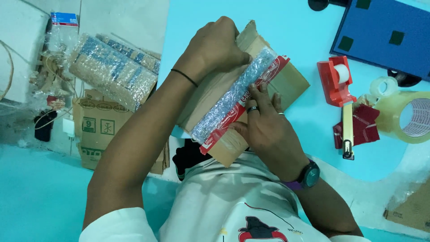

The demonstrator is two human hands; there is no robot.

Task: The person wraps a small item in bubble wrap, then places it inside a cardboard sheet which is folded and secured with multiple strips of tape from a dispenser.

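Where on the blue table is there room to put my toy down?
Bare table lies between the cardboard box and the dark blue board. Another patch sits between box and red tape dispenser. By the big tape roll it is crowded.
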